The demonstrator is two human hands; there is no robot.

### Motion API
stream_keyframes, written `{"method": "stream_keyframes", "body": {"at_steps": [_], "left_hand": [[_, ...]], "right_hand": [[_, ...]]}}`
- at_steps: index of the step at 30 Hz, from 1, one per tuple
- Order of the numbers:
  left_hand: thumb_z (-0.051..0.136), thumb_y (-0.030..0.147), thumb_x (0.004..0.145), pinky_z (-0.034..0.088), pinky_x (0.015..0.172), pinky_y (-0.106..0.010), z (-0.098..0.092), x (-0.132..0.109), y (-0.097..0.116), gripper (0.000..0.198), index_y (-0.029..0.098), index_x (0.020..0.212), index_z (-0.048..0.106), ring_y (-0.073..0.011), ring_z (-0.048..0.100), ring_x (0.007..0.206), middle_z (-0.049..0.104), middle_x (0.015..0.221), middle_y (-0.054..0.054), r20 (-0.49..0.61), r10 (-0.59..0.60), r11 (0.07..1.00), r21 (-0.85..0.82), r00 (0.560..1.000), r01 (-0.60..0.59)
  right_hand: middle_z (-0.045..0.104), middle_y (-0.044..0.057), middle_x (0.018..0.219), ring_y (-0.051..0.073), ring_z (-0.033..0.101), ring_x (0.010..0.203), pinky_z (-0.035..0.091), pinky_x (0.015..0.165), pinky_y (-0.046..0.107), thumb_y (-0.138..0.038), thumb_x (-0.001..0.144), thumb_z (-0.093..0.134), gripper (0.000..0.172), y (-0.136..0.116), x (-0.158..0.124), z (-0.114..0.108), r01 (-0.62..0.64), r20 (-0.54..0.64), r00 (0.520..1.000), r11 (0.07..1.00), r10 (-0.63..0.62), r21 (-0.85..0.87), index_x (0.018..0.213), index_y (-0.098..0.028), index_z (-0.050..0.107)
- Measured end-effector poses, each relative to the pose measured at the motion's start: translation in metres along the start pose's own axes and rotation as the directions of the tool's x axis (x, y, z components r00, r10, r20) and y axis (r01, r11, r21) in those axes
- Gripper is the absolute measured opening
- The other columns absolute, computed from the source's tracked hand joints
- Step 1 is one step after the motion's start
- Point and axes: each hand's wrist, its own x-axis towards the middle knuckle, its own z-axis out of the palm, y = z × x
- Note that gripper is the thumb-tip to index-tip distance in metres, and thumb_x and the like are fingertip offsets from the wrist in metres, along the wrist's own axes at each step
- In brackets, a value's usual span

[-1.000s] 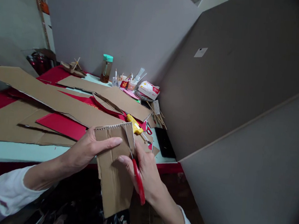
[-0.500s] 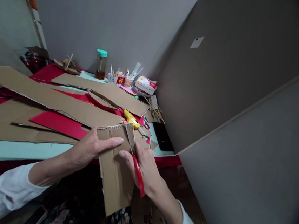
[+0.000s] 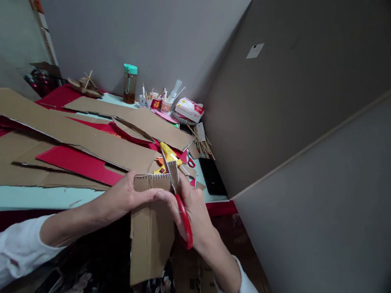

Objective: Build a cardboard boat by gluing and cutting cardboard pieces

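My left hand (image 3: 126,199) pinches a rectangular cardboard piece (image 3: 152,239) near its top edge, thumb in front and fingers behind. That top edge shows the corrugation. My right hand (image 3: 192,210) is closed on red-handled scissors (image 3: 185,224). Their blades stand at the upper right corner of the cardboard, beside a narrow strip (image 3: 174,172) along its right side. The two thumbs meet in front of the piece. Just behind the blades, a yellow glue gun (image 3: 167,153) lies on the table.
Long cardboard strips (image 3: 79,130) and red card (image 3: 79,165) cover the table's left and middle. A bottle (image 3: 130,85), cups of sticks (image 3: 156,101) and a small boat model (image 3: 85,85) stand at the back. A black phone-like slab (image 3: 212,176) lies right, near the partition (image 3: 289,105).
The scissors and right hand have shifted slightly right, and the blades now point up past the cardboard's top corner. My left thumb now meets the right thumb. The cardboard hangs more upright.
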Motion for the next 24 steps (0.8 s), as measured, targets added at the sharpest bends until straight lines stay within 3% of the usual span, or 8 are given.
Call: {"method": "stream_keyframes", "body": {"at_steps": [3, 5, 8, 12, 18, 21, 24], "left_hand": [[0.085, 0.044, 0.071, 0.06, 0.071, -0.03, 0.003, -0.004, -0.002, 0.037, 0.022, 0.099, 0.078, -0.0254, 0.075, 0.083, 0.082, 0.094, -0.004, 0.086, -0.057, 0.997, -0.053, 0.995, 0.061], [0.084, 0.041, 0.073, 0.059, 0.07, -0.028, -0.001, -0.002, -0.001, 0.034, 0.024, 0.101, 0.077, -0.0228, 0.075, 0.08, 0.082, 0.094, -0.003, 0.13, -0.056, 0.99, -0.119, 0.99, 0.071], [0.087, 0.039, 0.07, 0.059, 0.06, -0.026, -0.018, 0.008, 0.004, 0.027, 0.024, 0.091, 0.078, -0.0212, 0.073, 0.068, 0.081, 0.081, -0.003, 0.066, -0.096, 0.975, -0.194, 0.993, 0.107], [0.09, 0.036, 0.065, 0.061, 0.058, -0.028, -0.047, 0.026, 0.013, 0.027, 0.022, 0.085, 0.079, -0.0231, 0.073, 0.066, 0.08, 0.078, -0.007, -0.033, -0.142, 0.96, -0.247, 0.989, 0.129], [0.087, 0.031, 0.066, 0.062, 0.056, -0.034, -0.063, 0.041, 0.024, 0.022, 0.023, 0.085, 0.08, -0.0269, 0.073, 0.066, 0.08, 0.081, -0.01, 0.014, -0.234, 0.919, -0.322, 0.972, 0.226], [0.081, 0.033, 0.069, 0.059, 0.052, -0.037, -0.064, 0.044, 0.031, 0.016, 0.021, 0.08, 0.08, -0.029, 0.072, 0.061, 0.08, 0.077, -0.013, 0.083, -0.289, 0.903, -0.307, 0.954, 0.3], [0.079, 0.029, 0.066, 0.056, 0.049, -0.037, -0.067, 0.048, 0.038, 0.01, 0.02, 0.071, 0.077, -0.0279, 0.069, 0.054, 0.077, 0.068, -0.013, 0.045, -0.23, 0.945, -0.23, 0.972, 0.234]], "right_hand": [[0.051, -0.004, 0.066, 0.013, 0.044, 0.057, 0.038, 0.056, 0.025, -0.042, 0.094, 0.063, 0.028, 0.004, -0.013, -0.009, -0.014, -0.039, 0.999, 0.997, 0.016, 0.072, 0.112, -0.021, 0.061], [0.051, -0.006, 0.061, 0.012, 0.045, 0.052, 0.037, 0.051, 0.024, -0.043, 0.089, 0.069, 0.033, 0.008, -0.028, -0.024, -0.062, -0.162, 0.983, 0.988, 0.086, 0.143, 0.112, -0.021, 0.062], [0.056, -0.005, 0.06, 0.013, 0.049, 0.046, 0.041, 0.042, 0.023, -0.051, 0.087, 0.068, 0.049, 0.016, -0.056, -0.054, -0.202, -0.237, 0.932, 0.936, 0.275, 0.289, 0.125, -0.022, 0.057], [0.064, 0.0, 0.07, 0.018, 0.062, 0.058, 0.052, 0.055, 0.029, -0.054, 0.088, 0.066, 0.058, 0.031, -0.093, -0.08, -0.262, -0.031, 0.951, 0.857, 0.307, 0.444, 0.135, -0.024, 0.05], [0.069, 0.004, 0.077, 0.022, 0.062, 0.061, 0.048, 0.058, 0.034, -0.064, 0.078, 0.069, 0.09, 0.056, -0.134, -0.078, -0.44, 0.244, 0.891, 0.596, 0.382, 0.672, 0.15, -0.026, 0.031], [0.065, 0.003, 0.077, 0.016, 0.055, 0.054, 0.038, 0.048, 0.027, -0.059, 0.082, 0.069, 0.087, 0.068, -0.15, -0.08, -0.564, 0.267, 0.81, 0.568, 0.522, 0.6, 0.152, -0.029, 0.028], [0.062, 0.003, 0.069, 0.014, 0.047, 0.043, 0.031, 0.043, 0.028, -0.069, 0.079, 0.063, 0.094, 0.07, -0.156, -0.086, -0.548, 0.281, 0.825, 0.571, 0.491, 0.611, 0.154, -0.026, 0.026]]}}
